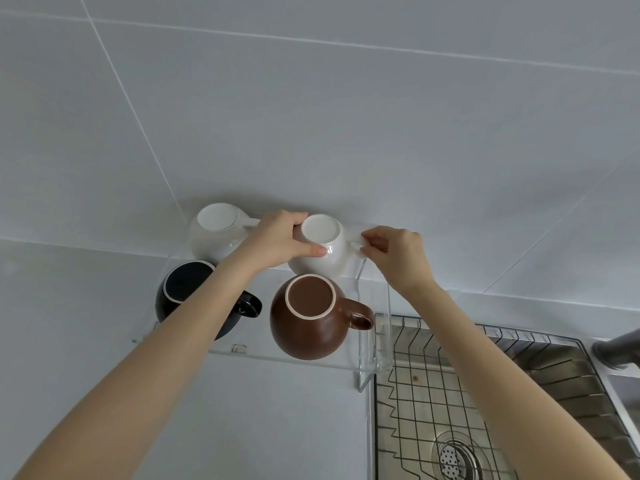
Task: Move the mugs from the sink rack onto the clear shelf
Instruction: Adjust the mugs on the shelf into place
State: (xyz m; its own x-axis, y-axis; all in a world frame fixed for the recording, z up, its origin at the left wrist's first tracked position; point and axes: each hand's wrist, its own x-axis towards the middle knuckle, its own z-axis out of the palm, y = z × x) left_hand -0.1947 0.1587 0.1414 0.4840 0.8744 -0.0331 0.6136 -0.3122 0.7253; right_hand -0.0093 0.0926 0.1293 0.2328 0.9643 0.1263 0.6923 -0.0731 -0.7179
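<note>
Several mugs stand upside down on the clear shelf [308, 362] against the tiled wall. A white mug [322, 249] sits at the back right; my left hand [277, 242] grips its body and my right hand [394, 252] pinches its handle. Another white mug [216, 233] stands at the back left. A black mug [187, 292] is at the front left, partly hidden by my left forearm. In front of the held mug a brown mug [311, 318] rests with its handle pointing right. The wire sink rack [433, 393] at lower right holds no mugs that I can see.
The steel sink with its drain strainer [455, 460] lies under the rack. A grey faucet part [616, 348] juts in at the right edge. The grey counter [86, 306] spreads to the left of the shelf.
</note>
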